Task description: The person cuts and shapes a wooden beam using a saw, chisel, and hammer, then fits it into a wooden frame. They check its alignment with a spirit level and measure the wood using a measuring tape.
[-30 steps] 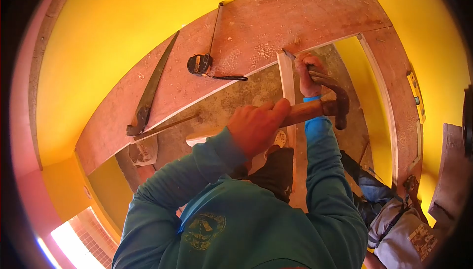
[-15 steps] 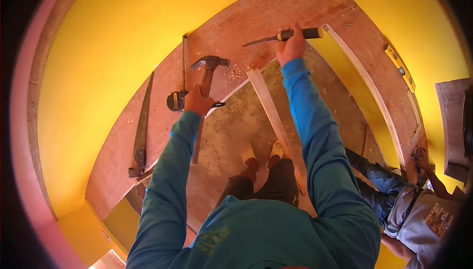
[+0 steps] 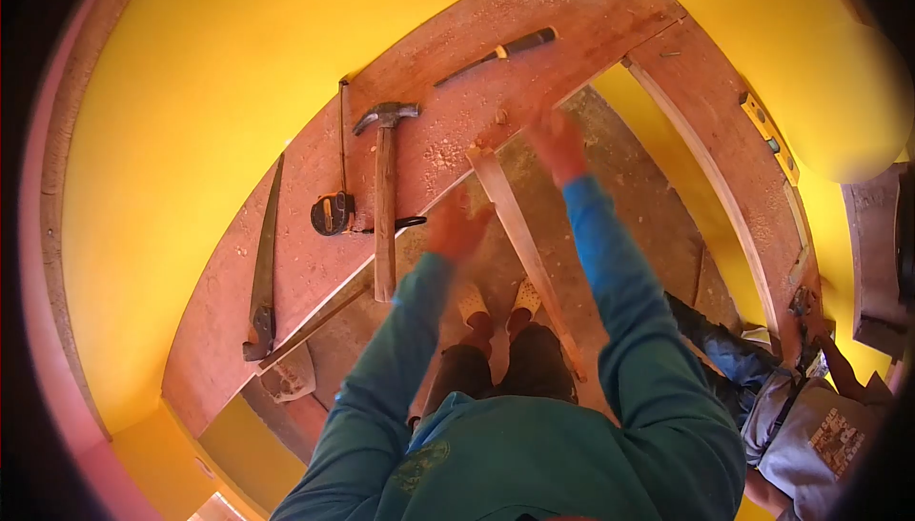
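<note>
My left hand [image 3: 459,227], blurred by motion, is over the board's near edge, left of a pale wooden strip [image 3: 519,230]. Its fingers look apart, with nothing in them. Further right, my right hand [image 3: 558,146] is also smeared; it seems open and bare, near the strip's top end. That strip slants down from the edge past my feet. A claw hammer [image 3: 385,202] lies on the reddish board [image 3: 534,6], its handle jutting over the edge. Beyond it rests a chisel [image 3: 500,54] with a black and yellow handle. A tape measure [image 3: 333,214] sits beside the hammer.
A handsaw [image 3: 264,264] lies at the board's left. On the right arm of the board is a yellow spirit level [image 3: 770,137]. Another person [image 3: 810,426] in a grey shirt is at lower right. Yellow walls [image 3: 248,35] border the board; wood shavings are scattered on it.
The chisel has left my right hand and lies on the board. My left hand has let go of the hammer and moved right. My right hand has come down toward the strip.
</note>
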`<state>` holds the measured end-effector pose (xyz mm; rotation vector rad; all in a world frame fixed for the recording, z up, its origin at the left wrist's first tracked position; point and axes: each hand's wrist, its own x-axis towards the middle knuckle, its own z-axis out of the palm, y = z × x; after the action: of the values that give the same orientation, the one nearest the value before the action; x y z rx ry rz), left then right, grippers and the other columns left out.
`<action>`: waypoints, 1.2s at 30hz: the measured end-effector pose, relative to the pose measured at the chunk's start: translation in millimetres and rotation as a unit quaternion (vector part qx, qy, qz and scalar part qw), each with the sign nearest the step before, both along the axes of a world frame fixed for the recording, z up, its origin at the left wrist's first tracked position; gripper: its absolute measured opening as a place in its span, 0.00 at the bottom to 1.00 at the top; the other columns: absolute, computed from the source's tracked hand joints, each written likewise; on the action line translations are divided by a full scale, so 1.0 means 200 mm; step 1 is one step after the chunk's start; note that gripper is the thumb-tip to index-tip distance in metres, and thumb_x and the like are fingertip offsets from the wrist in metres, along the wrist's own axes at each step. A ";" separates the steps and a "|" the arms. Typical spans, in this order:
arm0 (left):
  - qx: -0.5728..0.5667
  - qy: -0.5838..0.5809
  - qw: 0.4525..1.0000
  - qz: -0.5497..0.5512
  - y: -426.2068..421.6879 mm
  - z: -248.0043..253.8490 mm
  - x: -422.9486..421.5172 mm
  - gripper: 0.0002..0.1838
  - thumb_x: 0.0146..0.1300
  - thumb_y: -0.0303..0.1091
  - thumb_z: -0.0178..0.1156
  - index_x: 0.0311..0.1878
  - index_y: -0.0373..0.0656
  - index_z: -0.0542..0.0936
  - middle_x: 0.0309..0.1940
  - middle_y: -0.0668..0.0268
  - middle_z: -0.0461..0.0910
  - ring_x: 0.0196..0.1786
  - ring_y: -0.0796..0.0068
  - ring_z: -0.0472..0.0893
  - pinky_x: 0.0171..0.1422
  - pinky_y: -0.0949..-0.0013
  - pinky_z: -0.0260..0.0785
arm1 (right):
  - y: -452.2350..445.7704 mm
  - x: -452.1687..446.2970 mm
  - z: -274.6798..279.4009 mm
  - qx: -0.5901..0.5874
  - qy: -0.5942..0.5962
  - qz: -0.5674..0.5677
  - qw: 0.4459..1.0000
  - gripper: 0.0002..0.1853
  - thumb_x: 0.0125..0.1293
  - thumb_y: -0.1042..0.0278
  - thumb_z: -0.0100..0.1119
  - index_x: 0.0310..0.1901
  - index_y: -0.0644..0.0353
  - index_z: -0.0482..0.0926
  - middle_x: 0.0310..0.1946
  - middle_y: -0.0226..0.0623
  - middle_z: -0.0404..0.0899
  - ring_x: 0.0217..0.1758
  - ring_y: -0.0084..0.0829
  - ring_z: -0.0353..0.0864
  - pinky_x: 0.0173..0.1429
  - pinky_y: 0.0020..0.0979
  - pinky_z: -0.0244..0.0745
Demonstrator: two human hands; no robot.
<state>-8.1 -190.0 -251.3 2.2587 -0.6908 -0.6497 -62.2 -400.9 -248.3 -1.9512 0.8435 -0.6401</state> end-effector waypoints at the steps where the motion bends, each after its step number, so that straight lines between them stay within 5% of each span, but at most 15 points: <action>1: 0.021 0.018 1.000 0.013 -0.05 -0.09 -0.04 0.31 0.54 0.50 0.65 0.52 0.35 0.75 0.45 0.48 0.79 0.44 0.53 0.80 0.48 0.57 0.72 | 0.06 -0.12 -0.25 -0.088 0.086 0.037 0.992 0.12 0.60 0.61 0.63 0.37 0.62 0.78 0.30 0.37 0.80 0.34 0.30 0.79 0.37 0.37 0.73; 2: -0.013 0.050 0.998 0.022 -0.10 -0.19 -0.02 0.29 0.54 0.50 0.65 0.50 0.35 0.75 0.43 0.48 0.80 0.43 0.54 0.80 0.46 0.57 0.71 | 0.22 -0.31 -0.32 0.163 0.040 0.066 0.984 0.29 0.53 0.61 0.69 0.56 0.62 0.73 0.49 0.47 0.79 0.53 0.38 0.78 0.55 0.37 0.73; 3: -0.045 0.084 0.995 0.030 -0.16 -0.30 -0.01 0.28 0.54 0.50 0.66 0.49 0.35 0.76 0.41 0.48 0.80 0.41 0.55 0.81 0.45 0.57 0.71 | 0.33 -0.49 -0.49 0.113 0.181 0.145 0.966 0.48 0.44 0.58 0.75 0.67 0.63 0.61 0.63 0.53 0.67 0.64 0.44 0.69 0.67 0.38 0.64; 4: -0.073 0.121 0.989 0.036 -0.20 -0.36 -0.04 0.27 0.54 0.50 0.66 0.47 0.35 0.77 0.39 0.49 0.81 0.40 0.55 0.81 0.43 0.57 0.71 | 0.46 -0.56 -0.35 0.083 0.358 0.164 0.916 0.58 0.39 0.54 0.78 0.70 0.64 0.53 0.67 0.54 0.59 0.69 0.46 0.61 0.70 0.39 0.60; 5: -0.043 0.096 0.993 0.059 -0.23 -0.34 -0.07 0.25 0.54 0.49 0.66 0.44 0.34 0.78 0.36 0.50 0.81 0.38 0.57 0.81 0.42 0.57 0.72 | 0.55 -0.71 -0.54 0.174 0.347 0.160 0.908 0.62 0.36 0.50 0.79 0.70 0.66 0.51 0.68 0.55 0.57 0.71 0.48 0.59 0.70 0.40 0.60; 7: -0.042 0.050 0.996 0.064 -0.31 -0.25 -0.12 0.22 0.54 0.47 0.66 0.38 0.35 0.78 0.30 0.52 0.81 0.34 0.57 0.82 0.38 0.56 0.72 | 0.69 -0.93 -0.73 0.157 0.184 0.112 0.964 0.58 0.41 0.48 0.76 0.69 0.67 0.52 0.68 0.56 0.56 0.70 0.50 0.59 0.69 0.42 0.61; 8: -0.070 0.036 0.996 0.048 -0.35 -0.19 -0.20 0.20 0.53 0.46 0.66 0.34 0.36 0.78 0.27 0.52 0.81 0.32 0.55 0.82 0.35 0.55 0.71 | 0.67 -0.95 -0.69 0.093 0.218 0.056 0.970 0.51 0.43 0.50 0.74 0.65 0.65 0.56 0.62 0.56 0.62 0.64 0.52 0.64 0.64 0.44 0.64; 10: -0.087 0.016 0.996 0.003 -0.50 0.15 -0.38 0.18 0.52 0.45 0.67 0.32 0.38 0.77 0.26 0.54 0.81 0.30 0.56 0.81 0.33 0.57 0.71 | 0.62 -0.99 -0.46 -0.021 0.291 -0.064 0.954 0.38 0.47 0.53 0.70 0.57 0.59 0.63 0.50 0.54 0.74 0.53 0.56 0.74 0.54 0.48 0.71; 13: -0.232 -0.039 0.958 -0.164 -0.83 0.70 -0.61 0.19 0.52 0.45 0.68 0.30 0.38 0.75 0.25 0.55 0.80 0.28 0.60 0.81 0.32 0.60 0.71 | 0.33 -1.20 -0.11 -0.037 0.162 -0.138 0.976 0.26 0.53 0.60 0.63 0.50 0.60 0.65 0.37 0.53 0.78 0.41 0.58 0.78 0.43 0.51 0.73; 15: -0.193 -0.084 0.944 -0.255 -1.03 1.12 -0.77 0.21 0.52 0.43 0.69 0.39 0.35 0.78 0.29 0.58 0.82 0.32 0.69 0.83 0.36 0.66 0.74 | 0.13 -1.29 0.21 -0.100 0.105 -0.175 0.974 0.24 0.55 0.63 0.61 0.51 0.60 0.65 0.32 0.52 0.78 0.36 0.58 0.78 0.39 0.51 0.74; 18: -0.440 0.002 0.848 -0.294 -1.29 1.47 -1.08 0.21 0.56 0.42 0.67 0.44 0.34 0.76 0.32 0.57 0.83 0.35 0.68 0.83 0.38 0.66 0.75 | -0.08 -1.43 0.64 -0.117 0.031 -0.261 0.958 0.23 0.56 0.65 0.59 0.51 0.61 0.65 0.32 0.52 0.79 0.35 0.57 0.79 0.38 0.50 0.74; 19: -0.434 0.025 0.832 -0.343 -1.33 1.53 -1.14 0.21 0.58 0.41 0.65 0.46 0.34 0.76 0.34 0.56 0.83 0.36 0.68 0.83 0.39 0.66 0.75 | -0.13 -1.46 0.72 -0.110 0.009 -0.296 0.949 0.23 0.56 0.65 0.59 0.51 0.61 0.65 0.33 0.52 0.79 0.36 0.57 0.79 0.38 0.49 0.75; 24: -0.367 0.041 0.753 -0.545 -1.56 1.54 -1.44 0.20 0.63 0.41 0.60 0.50 0.34 0.74 0.36 0.56 0.82 0.37 0.66 0.83 0.41 0.66 0.75 | -0.42 -1.69 0.58 -0.079 -0.127 -0.378 0.914 0.15 0.55 0.68 0.58 0.43 0.64 0.71 0.32 0.51 0.80 0.35 0.53 0.81 0.38 0.46 0.76; 31: -0.355 0.015 0.716 -0.601 -1.93 1.45 -1.72 0.19 0.65 0.44 0.59 0.42 0.35 0.74 0.32 0.52 0.80 0.33 0.55 0.80 0.40 0.62 0.73 | -0.74 -1.91 0.54 -0.058 -0.176 -0.442 0.878 0.10 0.52 0.71 0.61 0.36 0.66 0.75 0.29 0.42 0.81 0.33 0.34 0.83 0.35 0.34 0.77; 36: -0.384 0.046 0.675 -0.628 -2.12 1.38 -1.82 0.19 0.65 0.45 0.58 0.41 0.34 0.74 0.32 0.50 0.80 0.33 0.52 0.80 0.41 0.60 0.73 | -0.89 -2.07 0.44 -0.052 -0.235 -0.455 0.857 0.10 0.52 0.72 0.61 0.36 0.65 0.75 0.28 0.40 0.80 0.32 0.30 0.81 0.36 0.33 0.76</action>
<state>-371.4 -614.7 24.8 0.6956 -2.0189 -0.8014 -476.2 -579.3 -159.8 -1.2773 1.4112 -1.6607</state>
